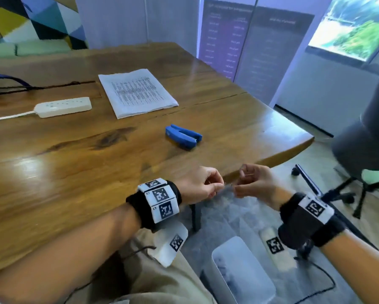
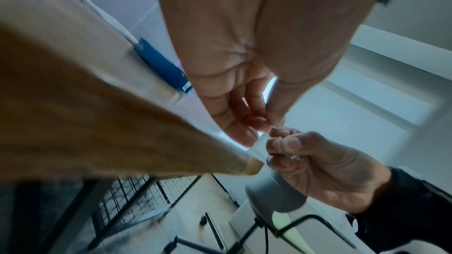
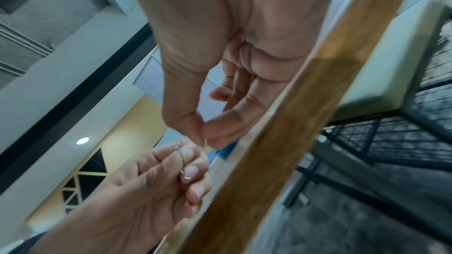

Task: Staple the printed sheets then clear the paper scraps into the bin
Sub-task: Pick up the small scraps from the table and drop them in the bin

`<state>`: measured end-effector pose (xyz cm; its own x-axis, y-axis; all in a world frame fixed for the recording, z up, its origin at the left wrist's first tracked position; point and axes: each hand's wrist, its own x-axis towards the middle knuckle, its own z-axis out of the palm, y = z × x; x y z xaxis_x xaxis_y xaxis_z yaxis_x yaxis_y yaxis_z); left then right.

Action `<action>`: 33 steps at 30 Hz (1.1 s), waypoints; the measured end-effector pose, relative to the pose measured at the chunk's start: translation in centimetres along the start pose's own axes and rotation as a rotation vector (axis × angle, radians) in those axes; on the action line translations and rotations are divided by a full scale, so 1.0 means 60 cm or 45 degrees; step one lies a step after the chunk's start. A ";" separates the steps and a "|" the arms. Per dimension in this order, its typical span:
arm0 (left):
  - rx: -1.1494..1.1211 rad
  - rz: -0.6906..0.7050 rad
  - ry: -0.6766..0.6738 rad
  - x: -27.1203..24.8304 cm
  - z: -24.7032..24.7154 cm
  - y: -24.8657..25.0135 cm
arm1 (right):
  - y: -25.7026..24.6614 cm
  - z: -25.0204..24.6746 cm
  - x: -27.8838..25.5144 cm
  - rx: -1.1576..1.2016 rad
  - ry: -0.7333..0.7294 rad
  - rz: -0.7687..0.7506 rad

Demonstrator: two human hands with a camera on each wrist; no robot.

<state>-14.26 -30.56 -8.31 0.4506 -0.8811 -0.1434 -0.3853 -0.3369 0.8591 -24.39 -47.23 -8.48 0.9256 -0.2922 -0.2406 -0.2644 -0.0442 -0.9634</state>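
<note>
The printed sheets lie stacked on the far middle of the wooden table. A blue stapler sits closed, nearer to me and right of centre. Both hands meet just off the table's near right edge. My left hand pinches one end of a thin bent staple wire. The wire lies across its fingertips in the right wrist view. My right hand pinches the wire's other end between thumb and forefinger. A white bin stands on the floor below the hands.
A white power strip with its cord lies at the table's left. A dark office chair stands to the right of the table. Grey carpet covers the floor by the table leg.
</note>
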 end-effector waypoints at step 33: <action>0.223 -0.659 -0.352 0.165 0.420 -0.180 | 0.521 -0.104 -0.083 -0.375 0.591 0.872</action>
<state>-25.92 -43.98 -31.37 0.3977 -0.6341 -0.6631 -0.3095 -0.7731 0.5537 -38.93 -53.11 -36.65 0.3512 -0.7012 -0.6205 -0.8399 0.0570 -0.5397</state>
